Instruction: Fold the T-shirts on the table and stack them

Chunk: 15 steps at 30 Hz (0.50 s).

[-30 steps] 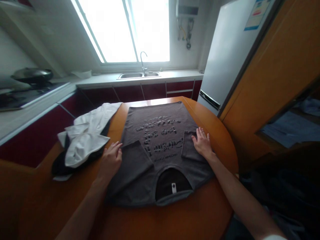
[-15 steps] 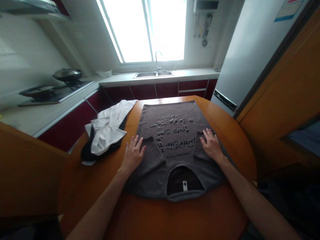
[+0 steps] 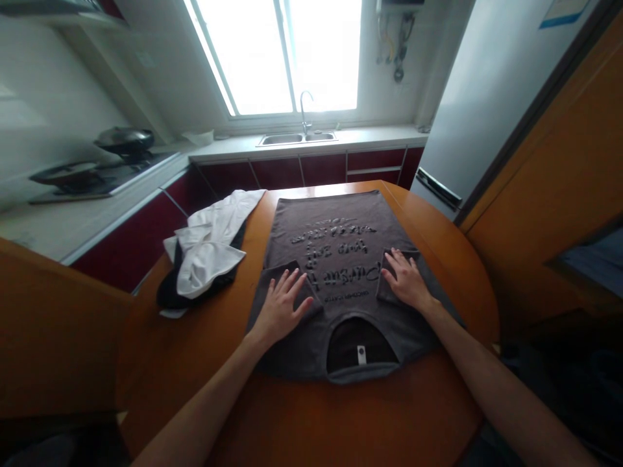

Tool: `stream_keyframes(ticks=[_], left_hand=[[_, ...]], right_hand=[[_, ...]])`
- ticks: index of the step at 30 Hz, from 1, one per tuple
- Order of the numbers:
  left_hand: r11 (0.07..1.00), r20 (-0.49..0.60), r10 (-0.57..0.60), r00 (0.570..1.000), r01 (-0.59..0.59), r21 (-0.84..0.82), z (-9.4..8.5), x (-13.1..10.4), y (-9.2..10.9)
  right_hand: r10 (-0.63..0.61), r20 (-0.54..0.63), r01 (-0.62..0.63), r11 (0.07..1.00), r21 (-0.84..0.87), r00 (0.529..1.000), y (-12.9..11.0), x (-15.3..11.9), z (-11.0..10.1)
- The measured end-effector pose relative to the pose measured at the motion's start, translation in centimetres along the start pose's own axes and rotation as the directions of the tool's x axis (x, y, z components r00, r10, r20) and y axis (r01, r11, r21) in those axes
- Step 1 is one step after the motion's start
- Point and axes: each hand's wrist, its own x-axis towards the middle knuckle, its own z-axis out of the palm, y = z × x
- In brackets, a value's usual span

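Note:
A dark grey T-shirt [image 3: 341, 272] with raised black lettering lies spread on the wooden table [image 3: 311, 421]. Its neckline faces me and shows a small white label. Both sleeves are folded inward over the front. My left hand [image 3: 281, 308] rests flat on the left sleeve, fingers spread. On the right sleeve lies my right hand [image 3: 406, 279], palm down, its fingers also stretched out. Neither hand grips the cloth.
To the left, white and black clothes [image 3: 209, 253] lie in a loose heap at the table's edge. Beyond stand a counter with a sink [image 3: 285, 139], a stove with pans [image 3: 124, 139], and a tall fridge [image 3: 467, 110] at the right.
My left hand has moved right, from the shirt's left edge onto the folded sleeve. My right hand has shifted slightly left on its sleeve. The view has tilted a little.

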Motion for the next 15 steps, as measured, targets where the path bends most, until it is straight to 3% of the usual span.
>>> stream_keyframes(ticks=[5,10,15], left_hand=[[0.998,0.123,0.039,0.992,-0.045,0.053,1.2,-0.5,0.6],[0.998,0.073,0.021,0.997,-0.025,0.049,1.3,-0.4,0.6],[0.999,0.065,0.010,0.998,-0.013,0.047,1.1,-0.1,0.9]], right_hand=[[-0.036,0.076,0.038,0.999,-0.024,0.996,-0.5,-0.1,0.3],[-0.069,0.096,0.072,0.997,-0.027,0.993,-0.9,-0.5,-0.2],[-0.129,0.194,0.147,0.986,-0.080,0.972,-1.5,-1.1,-0.3]])
